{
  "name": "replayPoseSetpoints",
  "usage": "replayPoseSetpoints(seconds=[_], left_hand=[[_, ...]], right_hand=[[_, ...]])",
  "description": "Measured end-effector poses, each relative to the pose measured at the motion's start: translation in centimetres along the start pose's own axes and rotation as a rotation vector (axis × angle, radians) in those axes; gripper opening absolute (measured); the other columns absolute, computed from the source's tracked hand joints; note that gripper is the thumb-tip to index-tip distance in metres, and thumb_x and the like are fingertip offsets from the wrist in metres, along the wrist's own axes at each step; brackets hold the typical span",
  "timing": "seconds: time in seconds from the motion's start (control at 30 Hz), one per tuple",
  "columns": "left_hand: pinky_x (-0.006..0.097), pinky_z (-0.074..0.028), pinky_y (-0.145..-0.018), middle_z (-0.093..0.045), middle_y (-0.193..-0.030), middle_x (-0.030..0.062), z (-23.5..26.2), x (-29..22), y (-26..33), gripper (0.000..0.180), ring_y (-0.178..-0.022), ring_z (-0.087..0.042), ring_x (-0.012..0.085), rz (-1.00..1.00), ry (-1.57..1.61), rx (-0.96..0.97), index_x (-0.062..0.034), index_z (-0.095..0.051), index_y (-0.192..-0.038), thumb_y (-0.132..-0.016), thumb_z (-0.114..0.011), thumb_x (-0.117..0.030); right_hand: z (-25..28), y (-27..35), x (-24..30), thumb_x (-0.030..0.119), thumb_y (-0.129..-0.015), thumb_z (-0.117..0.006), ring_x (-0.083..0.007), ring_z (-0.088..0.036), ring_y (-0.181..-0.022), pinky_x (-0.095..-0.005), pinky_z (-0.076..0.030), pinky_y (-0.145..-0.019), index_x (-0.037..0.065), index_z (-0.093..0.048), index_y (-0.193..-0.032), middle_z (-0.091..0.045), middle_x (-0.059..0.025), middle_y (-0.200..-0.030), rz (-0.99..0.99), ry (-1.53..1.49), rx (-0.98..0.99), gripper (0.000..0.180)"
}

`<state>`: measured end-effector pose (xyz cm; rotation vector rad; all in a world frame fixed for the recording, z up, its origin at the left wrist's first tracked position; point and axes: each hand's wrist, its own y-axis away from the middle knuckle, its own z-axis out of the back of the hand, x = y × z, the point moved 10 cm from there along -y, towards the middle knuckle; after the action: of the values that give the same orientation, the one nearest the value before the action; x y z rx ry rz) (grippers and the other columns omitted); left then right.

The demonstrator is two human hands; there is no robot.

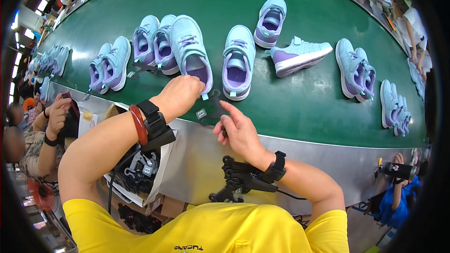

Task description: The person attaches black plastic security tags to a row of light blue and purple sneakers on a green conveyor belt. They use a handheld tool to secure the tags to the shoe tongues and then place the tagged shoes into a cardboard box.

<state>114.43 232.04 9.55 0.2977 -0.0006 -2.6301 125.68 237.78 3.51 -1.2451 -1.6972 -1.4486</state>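
My left hand (pixel 180 94) is closed on the heel collar of a light blue sneaker (pixel 187 33) with a purple lining; the fingertips are partly hidden in the shoe's opening. Between the thumb and fingers of my right hand (pixel 240 133) is a black plastic shoe hanger (pixel 216 105) with a small grey size tag (pixel 201 114). The hanger is just below that sneaker's heel. A second sneaker (pixel 238 61) stands upright to the right, apart from both hands. Left of the held shoe, a pair of sneakers (pixel 146 42) has a black hanger at its heels.
Further sneakers stand on the green belt (pixel 309 107), one lying tilted (pixel 300 56) on the right. A white box (pixel 154 178) of black hangers sits below my left forearm; more hangers (pixel 227 189) lie by my right wrist. Other people work around the metal-edged line.
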Motion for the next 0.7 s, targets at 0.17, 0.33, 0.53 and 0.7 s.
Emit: replayPoseSetpoints(seconds=[0.17,0.33,0.53,0.7], left_hand=[[0.042,-0.053,-0.063,-0.064,-0.076,0.0172,0.5,-0.3,-1.1,0.008,-0.073,-0.065,0.0337,0.002,-0.094,0.125,-0.0010,-0.063,-0.075,-0.074,-0.057,-0.005],[0.042,-0.052,-0.063,-0.062,-0.087,0.0133,2.1,-0.7,-1.6,0.025,-0.075,-0.064,0.0317,-0.059,-0.198,0.065,-0.0042,-0.058,-0.103,-0.078,-0.053,-0.005],[0.042,-0.052,-0.072,-0.052,-0.123,0.0168,0.8,-1.8,-1.0,0.065,-0.085,-0.062,0.0346,-0.128,-0.125,0.221,-0.0199,-0.039,-0.138,-0.078,-0.060,-0.005],[0.044,-0.049,-0.078,-0.052,-0.109,0.0145,1.4,-3.0,-0.4,0.049,-0.094,-0.058,0.0348,-0.114,-0.134,0.235,-0.0175,-0.050,-0.126,-0.079,-0.065,-0.016]], right_hand=[[-1.8,-0.3,0.3,0.016,-0.099,-0.044,-0.0055,-0.045,-0.051,-0.0214,-0.038,-0.048,0.008,-0.041,-0.138,-0.057,-0.0009,-0.066,-0.095,-0.016,0.216,0.040],[0.5,-2.2,3.6,0.020,-0.097,-0.047,-0.0047,-0.042,-0.048,-0.0208,-0.033,-0.045,0.006,-0.055,-0.123,-0.050,0.0024,-0.058,-0.052,0.045,0.217,0.031],[1.1,-3.0,3.5,0.021,-0.098,-0.047,-0.0055,-0.041,-0.046,-0.0201,-0.032,-0.042,0.006,-0.057,-0.114,-0.051,0.0011,-0.060,-0.062,0.003,0.178,0.023],[1.5,-3.5,3.4,0.024,-0.099,-0.045,-0.0076,-0.045,-0.048,-0.0223,-0.035,-0.044,0.005,-0.055,-0.105,-0.055,-0.0018,-0.064,-0.109,-0.153,0.246,0.022]])
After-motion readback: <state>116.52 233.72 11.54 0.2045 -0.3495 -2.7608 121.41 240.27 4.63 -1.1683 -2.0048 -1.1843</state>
